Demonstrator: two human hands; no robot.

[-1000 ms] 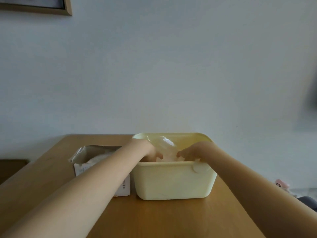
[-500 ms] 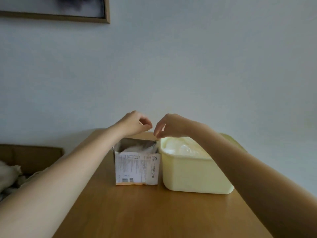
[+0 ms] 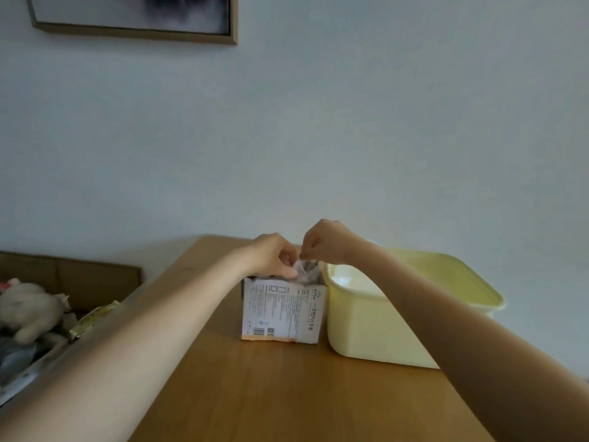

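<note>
A small white printed box (image 3: 282,309) stands open-topped on the wooden table (image 3: 287,393), touching a pale yellow plastic tub (image 3: 382,327) on its right. Both hands meet over the box's open top. My left hand (image 3: 274,255) and my right hand (image 3: 322,242) each pinch a thin clear plastic piece (image 3: 301,267) that sticks up out of the box. White, filmy material (image 3: 350,280) lies inside the tub. The inside of the box is mostly hidden by my hands.
A cardboard box (image 3: 63,282) at the left holds a pale plush toy (image 3: 28,309) and a yellow packet (image 3: 92,317). A framed picture (image 3: 134,17) hangs on the plain wall. The table's left edge runs diagonally under my left forearm.
Both hands left the yellow tub, rose, then came down onto the top of the printed box and pinched the clear plastic. The view swung left, bringing the cardboard box into sight.
</note>
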